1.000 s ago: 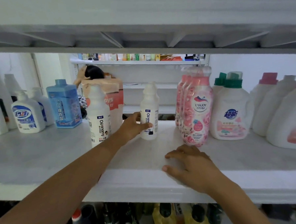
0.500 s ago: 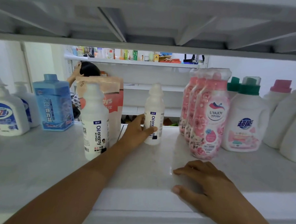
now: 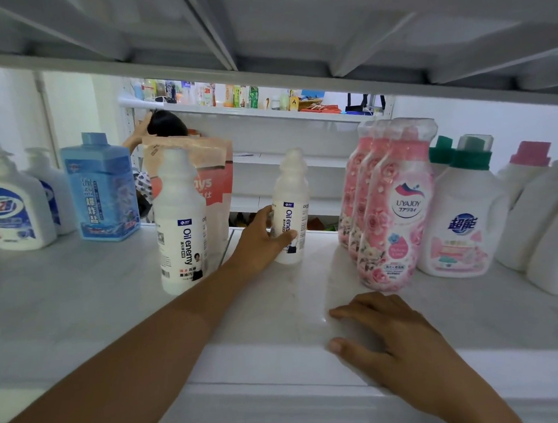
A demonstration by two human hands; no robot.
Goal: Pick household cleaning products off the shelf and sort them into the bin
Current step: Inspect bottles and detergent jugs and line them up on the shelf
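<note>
The left hand reaches deep over the shelf and grips a small white "Oil enemy" bottle, thumb across the front of the label and fingers curled behind it. The bottle stands upright near the shelf's back edge. The right hand lies palm down on the shelf's front lip, fingers relaxed and slightly spread, holding nothing.

A larger "Oil enemy" bottle stands upright just left of the reaching forearm, nearer the front, with a pink-and-white pouch right behind it. To the right of the gripped bottle, a row of pink floral bottles stands apart from it, then a white detergent bottle with a green cap. Far left are a blue container and a white pump bottle.
</note>
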